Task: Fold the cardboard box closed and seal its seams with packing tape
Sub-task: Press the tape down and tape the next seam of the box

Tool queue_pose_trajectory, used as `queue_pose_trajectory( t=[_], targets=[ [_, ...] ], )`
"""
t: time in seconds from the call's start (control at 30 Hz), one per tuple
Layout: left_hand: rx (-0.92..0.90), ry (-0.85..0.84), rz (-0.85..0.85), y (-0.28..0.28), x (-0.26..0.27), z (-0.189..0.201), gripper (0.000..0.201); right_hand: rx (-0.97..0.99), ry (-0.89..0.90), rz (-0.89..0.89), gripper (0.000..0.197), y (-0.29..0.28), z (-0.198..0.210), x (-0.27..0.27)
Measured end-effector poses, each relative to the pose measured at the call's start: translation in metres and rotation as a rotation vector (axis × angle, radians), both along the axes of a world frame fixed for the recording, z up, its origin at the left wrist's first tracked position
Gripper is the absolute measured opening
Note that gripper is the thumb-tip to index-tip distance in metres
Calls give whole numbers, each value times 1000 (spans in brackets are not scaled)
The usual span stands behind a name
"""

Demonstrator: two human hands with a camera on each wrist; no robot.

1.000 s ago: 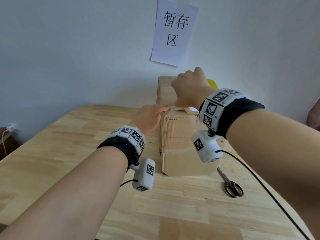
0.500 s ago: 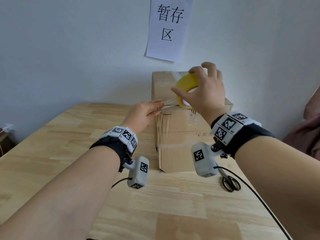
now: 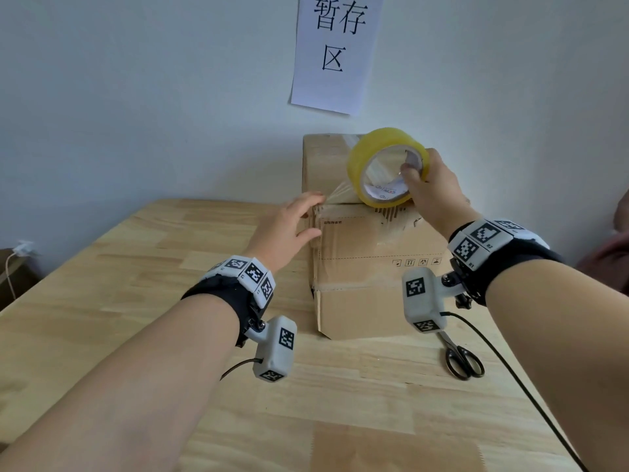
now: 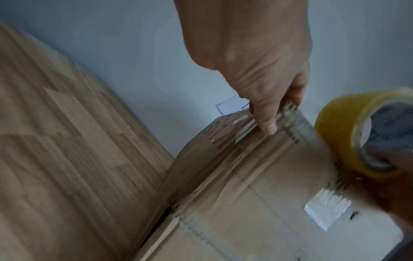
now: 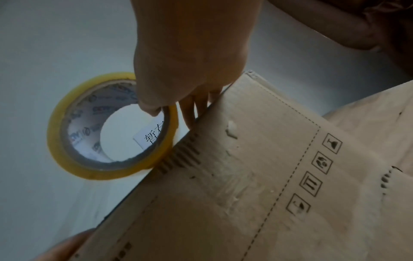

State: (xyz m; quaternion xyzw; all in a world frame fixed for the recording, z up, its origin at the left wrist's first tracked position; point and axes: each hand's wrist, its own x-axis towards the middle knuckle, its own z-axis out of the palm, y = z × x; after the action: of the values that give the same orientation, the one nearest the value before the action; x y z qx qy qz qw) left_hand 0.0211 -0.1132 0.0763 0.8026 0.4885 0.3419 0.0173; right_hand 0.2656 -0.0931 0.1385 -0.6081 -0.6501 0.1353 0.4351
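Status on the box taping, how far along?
Done: cardboard box is folded shut, with an earlier strip already across its near face. In hand: left hand pins the free tape end at the top left edge while right hand pulls the tape roll across. Left: press this strip down and cut it; scissors lie unused on the table.

A light wooden table (image 3: 143,274) of joined planks, set against a pale wall, carries a closed cardboard box (image 3: 367,294) standing near its far edge. A pair of black-handled scissors (image 3: 463,361) lies flat on the wood just beside the box's near right corner, blades pointing toward the box, and a black cable (image 3: 510,379) trails past the scissors' right side.
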Motion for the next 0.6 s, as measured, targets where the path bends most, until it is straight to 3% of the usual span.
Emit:
queue_pose_trajectory(
  t=[0.27, 0.43, 0.6],
  targets=[
    [-33, 34, -31, 11, 0, -5, 75, 8, -55, -30, 28, 4, -2, 1],
    [-38, -5, -89, 15, -12, -6, 53, 99, -38, -84, 28, 5, -9, -3],
    [-19, -35, -100, 18, -9, -1, 48, 167, -25, -139, 28, 5, -14, -6]
  ],
)
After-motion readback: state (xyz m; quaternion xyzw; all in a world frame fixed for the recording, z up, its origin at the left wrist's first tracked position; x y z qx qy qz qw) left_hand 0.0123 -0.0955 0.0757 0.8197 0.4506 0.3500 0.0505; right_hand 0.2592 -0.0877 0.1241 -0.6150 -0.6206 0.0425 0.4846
